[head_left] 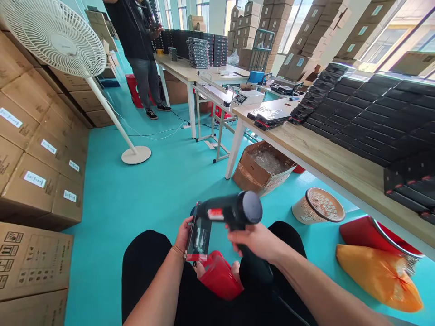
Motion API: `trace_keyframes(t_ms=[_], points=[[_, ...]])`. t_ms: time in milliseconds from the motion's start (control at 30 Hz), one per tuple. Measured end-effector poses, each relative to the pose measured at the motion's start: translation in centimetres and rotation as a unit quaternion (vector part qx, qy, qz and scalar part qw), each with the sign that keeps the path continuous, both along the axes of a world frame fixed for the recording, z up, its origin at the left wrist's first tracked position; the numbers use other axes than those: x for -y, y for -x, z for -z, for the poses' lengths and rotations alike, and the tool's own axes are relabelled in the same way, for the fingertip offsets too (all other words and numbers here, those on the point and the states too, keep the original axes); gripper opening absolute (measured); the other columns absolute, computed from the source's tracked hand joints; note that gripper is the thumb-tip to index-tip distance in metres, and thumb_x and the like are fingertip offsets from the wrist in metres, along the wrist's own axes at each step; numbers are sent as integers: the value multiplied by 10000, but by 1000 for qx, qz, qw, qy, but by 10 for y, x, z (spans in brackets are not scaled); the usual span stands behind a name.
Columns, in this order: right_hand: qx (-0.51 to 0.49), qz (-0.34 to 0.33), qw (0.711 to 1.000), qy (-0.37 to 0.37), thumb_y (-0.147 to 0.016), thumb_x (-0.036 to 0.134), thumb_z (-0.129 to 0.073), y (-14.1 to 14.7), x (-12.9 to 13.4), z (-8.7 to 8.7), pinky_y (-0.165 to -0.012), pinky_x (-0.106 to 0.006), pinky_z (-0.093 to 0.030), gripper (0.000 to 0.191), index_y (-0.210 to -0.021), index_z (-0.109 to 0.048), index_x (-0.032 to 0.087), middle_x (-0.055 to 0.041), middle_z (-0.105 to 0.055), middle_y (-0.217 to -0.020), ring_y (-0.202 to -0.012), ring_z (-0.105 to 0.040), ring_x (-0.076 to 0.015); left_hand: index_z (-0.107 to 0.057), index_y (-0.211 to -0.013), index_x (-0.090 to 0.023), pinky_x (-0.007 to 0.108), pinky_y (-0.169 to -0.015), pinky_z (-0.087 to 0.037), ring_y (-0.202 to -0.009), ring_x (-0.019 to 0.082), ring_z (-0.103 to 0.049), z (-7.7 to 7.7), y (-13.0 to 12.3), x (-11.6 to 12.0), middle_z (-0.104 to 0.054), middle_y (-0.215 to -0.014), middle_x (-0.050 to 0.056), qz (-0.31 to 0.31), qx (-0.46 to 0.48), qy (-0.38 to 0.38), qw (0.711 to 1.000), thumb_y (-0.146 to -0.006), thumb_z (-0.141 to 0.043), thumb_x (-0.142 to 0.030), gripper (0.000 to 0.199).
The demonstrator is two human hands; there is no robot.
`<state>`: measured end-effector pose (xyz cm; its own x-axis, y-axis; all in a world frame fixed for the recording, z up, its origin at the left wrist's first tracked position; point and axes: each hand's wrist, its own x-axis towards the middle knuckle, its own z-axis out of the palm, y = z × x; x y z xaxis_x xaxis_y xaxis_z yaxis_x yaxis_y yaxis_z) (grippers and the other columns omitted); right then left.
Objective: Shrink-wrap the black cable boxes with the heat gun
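The seated person beside me has the left hand (183, 233) closed on the near edge of a slim dark box (200, 240), thumb in front, the other fingers mostly hidden behind it; the box stands tilted between the knees, above a red stool-like thing (220, 278). The right hand (254, 242) is wrapped round the handle of a black heat gun (229, 208), its nose crossing the box's upper end; whether they touch, I can't tell. If it's blowing hot, lingering on one spot could warp the glossy face, and a stray swing could scorch those left fingers, so near the nose. With the box pinched along one edge, a knock might tip it loose. A tug on the cord (288, 309) could jerk the aim.
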<state>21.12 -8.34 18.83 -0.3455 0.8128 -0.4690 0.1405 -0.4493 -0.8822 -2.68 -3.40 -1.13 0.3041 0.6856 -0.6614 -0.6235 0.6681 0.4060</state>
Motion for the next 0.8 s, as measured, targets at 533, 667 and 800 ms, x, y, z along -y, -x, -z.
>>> trace_keyframes(t_ms=[533, 667, 800], points=[[-4, 97, 995, 33, -687, 253, -728, -27, -40, 11, -480, -252, -474, 221, -874, -638, 179, 27, -603, -573, -520, -562, -138, -685, -1145, -79, 414, -784, -569, -911, 336, -738, -12, 3, 2, -774, -949, 179, 12, 67, -11, 998, -844, -580, -480, 512], [-21, 45, 997, 56, -680, 240, -730, -15, -22, 4, -481, -262, -468, 237, -888, -652, 158, 12, -627, -521, -471, -543, -138, -702, -1073, -80, 459, -773, -571, -852, 355, -740, -11, 4, 0, -772, -845, 168, 29, 54, -6, 998, -846, -567, -484, 483], [-9, 27, 999, 38, -687, 248, -715, -5, -24, 2, -481, -265, -455, 244, -903, -632, 169, 24, -631, -513, -457, -538, -137, -709, -1065, -68, 458, -814, -568, -839, 343, -743, -16, 6, 2, -778, -882, 180, 29, 48, -7, 998, -850, -571, -483, 487]])
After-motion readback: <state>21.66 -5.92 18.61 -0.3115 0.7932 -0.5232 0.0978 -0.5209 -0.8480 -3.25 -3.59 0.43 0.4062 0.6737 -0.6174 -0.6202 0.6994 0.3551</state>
